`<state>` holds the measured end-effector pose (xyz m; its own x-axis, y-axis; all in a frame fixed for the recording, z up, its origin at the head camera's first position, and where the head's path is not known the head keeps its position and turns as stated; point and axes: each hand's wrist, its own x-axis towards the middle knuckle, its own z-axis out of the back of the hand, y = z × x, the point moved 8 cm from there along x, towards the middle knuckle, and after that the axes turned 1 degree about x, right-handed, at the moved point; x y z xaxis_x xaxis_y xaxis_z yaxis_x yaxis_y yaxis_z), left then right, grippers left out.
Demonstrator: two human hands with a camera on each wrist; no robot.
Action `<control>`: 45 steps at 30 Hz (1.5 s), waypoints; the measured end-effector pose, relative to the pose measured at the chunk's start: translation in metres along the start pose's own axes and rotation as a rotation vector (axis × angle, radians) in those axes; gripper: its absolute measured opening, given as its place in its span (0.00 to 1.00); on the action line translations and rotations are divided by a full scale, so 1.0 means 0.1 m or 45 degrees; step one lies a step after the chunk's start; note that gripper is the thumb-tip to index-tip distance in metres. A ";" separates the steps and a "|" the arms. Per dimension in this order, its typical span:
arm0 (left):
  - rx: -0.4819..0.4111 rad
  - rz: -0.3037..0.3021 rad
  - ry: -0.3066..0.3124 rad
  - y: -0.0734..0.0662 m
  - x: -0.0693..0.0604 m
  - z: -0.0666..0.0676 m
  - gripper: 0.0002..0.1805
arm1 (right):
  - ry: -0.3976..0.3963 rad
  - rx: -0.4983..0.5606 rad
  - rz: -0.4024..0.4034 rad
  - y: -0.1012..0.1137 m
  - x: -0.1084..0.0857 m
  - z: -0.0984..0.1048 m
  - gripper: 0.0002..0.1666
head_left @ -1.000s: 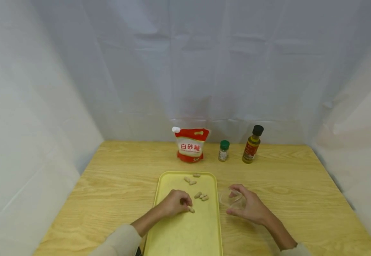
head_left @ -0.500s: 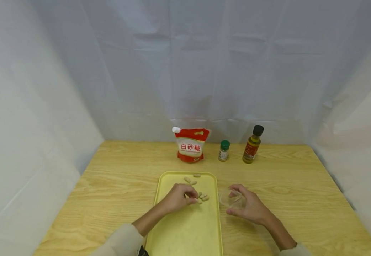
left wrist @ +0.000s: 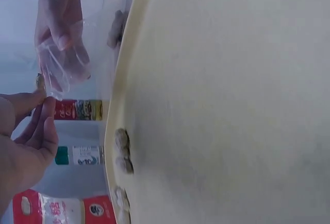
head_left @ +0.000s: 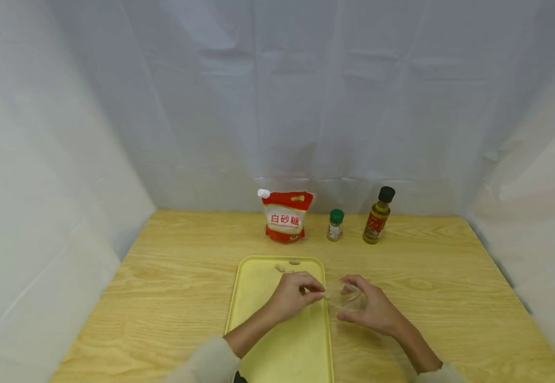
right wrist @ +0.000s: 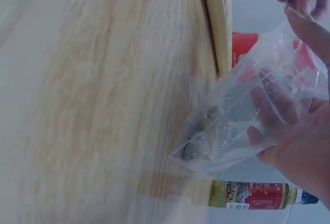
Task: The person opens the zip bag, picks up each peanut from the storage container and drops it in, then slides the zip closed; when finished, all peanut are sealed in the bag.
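My left hand (head_left: pixel 293 295) pinches a peanut (left wrist: pixel 39 82) between thumb and fingertips at the mouth of a clear plastic bag (head_left: pixel 346 298), over the right edge of the yellow tray (head_left: pixel 282 346). My right hand (head_left: pixel 375 308) grips the bag and spreads its mouth with thumb and fingers. In the right wrist view several peanuts (right wrist: pixel 198 140) lie in the bottom of the bag (right wrist: pixel 242 105). Other peanuts (head_left: pixel 280 267) lie at the far end of the tray; the left hand hides part of that area.
Behind the tray stand a red and white sugar pouch (head_left: pixel 285 217), a small green-capped jar (head_left: pixel 334 225) and a dark-capped bottle (head_left: pixel 377 217) with a red label. The wooden table (head_left: pixel 176 266) is bordered by hanging white sheets (head_left: pixel 306 106).
My left hand picked up a peanut from the tray, first passing beside the middle group, and moved right to the bag's mouth. My right hand stays nearly still with the bag.
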<state>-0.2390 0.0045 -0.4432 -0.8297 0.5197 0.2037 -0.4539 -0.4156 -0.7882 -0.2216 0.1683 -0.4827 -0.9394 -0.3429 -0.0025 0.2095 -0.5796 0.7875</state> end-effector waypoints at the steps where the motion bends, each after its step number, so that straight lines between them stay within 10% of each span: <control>1: -0.011 -0.001 -0.005 -0.02 0.01 -0.03 0.05 | 0.001 0.004 -0.002 0.00 0.00 0.00 0.43; 14: -0.068 0.036 0.001 -0.02 0.08 -0.16 0.07 | -0.013 -0.008 0.001 -0.01 0.01 0.00 0.42; 45: 0.231 0.172 -0.117 0.61 0.06 0.06 0.03 | -0.008 0.014 0.011 -0.04 0.00 0.02 0.42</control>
<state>-0.2739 -0.0221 -0.4868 -0.9091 0.3838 0.1622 -0.3810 -0.6083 -0.6963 -0.2225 0.1720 -0.4843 -0.9391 -0.3434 0.0085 0.2151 -0.5686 0.7940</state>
